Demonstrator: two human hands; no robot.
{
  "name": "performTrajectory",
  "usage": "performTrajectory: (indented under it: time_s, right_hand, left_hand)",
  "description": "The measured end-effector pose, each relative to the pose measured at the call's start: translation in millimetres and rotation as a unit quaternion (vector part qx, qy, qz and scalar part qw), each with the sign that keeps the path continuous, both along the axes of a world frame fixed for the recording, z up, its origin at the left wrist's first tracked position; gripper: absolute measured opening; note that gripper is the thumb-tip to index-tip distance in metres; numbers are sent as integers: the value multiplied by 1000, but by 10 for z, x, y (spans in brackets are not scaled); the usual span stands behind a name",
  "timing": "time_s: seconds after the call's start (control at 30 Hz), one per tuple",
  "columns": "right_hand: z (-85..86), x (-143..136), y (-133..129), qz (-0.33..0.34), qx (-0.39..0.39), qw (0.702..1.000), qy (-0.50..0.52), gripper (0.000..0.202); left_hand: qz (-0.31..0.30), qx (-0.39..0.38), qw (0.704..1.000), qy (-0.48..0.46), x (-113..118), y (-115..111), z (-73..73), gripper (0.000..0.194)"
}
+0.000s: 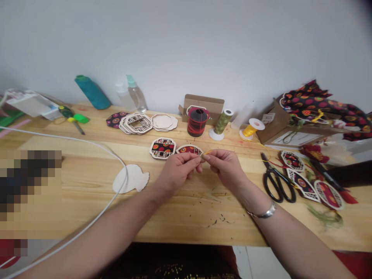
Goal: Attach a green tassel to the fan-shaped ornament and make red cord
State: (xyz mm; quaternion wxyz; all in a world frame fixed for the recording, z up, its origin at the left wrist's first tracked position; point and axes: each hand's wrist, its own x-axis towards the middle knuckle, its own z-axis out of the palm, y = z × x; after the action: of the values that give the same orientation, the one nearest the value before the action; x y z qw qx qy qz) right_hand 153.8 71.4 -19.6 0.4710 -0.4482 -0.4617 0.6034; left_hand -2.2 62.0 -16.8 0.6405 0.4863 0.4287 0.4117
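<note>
Above the middle of the table, my left hand [183,166] and my right hand [226,166] meet at the fingertips, both closed in a pinch. A thin yellow cord [208,152] shows at their fingertips; its knot or end is too small to make out. Just behind my left hand lies a leaf-shaped wooden ornament [188,148] with patterned fabric, partly hidden by the fingers. To its left sits an octagonal lattice ornament [162,148]. A spool of yellow cord [249,130] stands behind my right hand, its loose strand trailing onto the table.
Black scissors [277,182] and finished-looking ornaments [303,186] lie at right, before a cardboard box [279,133]. Red [197,123] and green [222,123] thread spools stand behind. Stacked wooden frames [138,124] and a white cutout [130,179] lie left. A white cable [95,141] arcs across.
</note>
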Motion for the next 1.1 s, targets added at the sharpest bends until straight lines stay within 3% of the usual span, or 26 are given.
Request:
performTrajectory:
  time_s: [0.13, 0.23, 0.4, 0.9, 1.1]
  right_hand:
    - [-3, 4, 1, 8, -28, 999, 39, 16]
    - [0, 8, -3, 22, -25, 998, 44, 15]
    - [14, -1, -8, 27, -13, 999, 29, 15]
    - [9, 1, -8, 15, -7, 1000, 20, 15]
    - [21, 9, -4, 13, 0, 1000, 16, 15]
  left_hand:
    - [-37, -138, 979, -143, -13, 36, 21, 16]
    - [-47, -192, 964, -178, -26, 47, 38, 19]
    - [-51, -219, 958, -179, -30, 53, 27, 21]
    - [-48, -195, 967, -154, -34, 40, 21, 11]
    - [-17, -60, 996, -68, -13, -11, 30, 16]
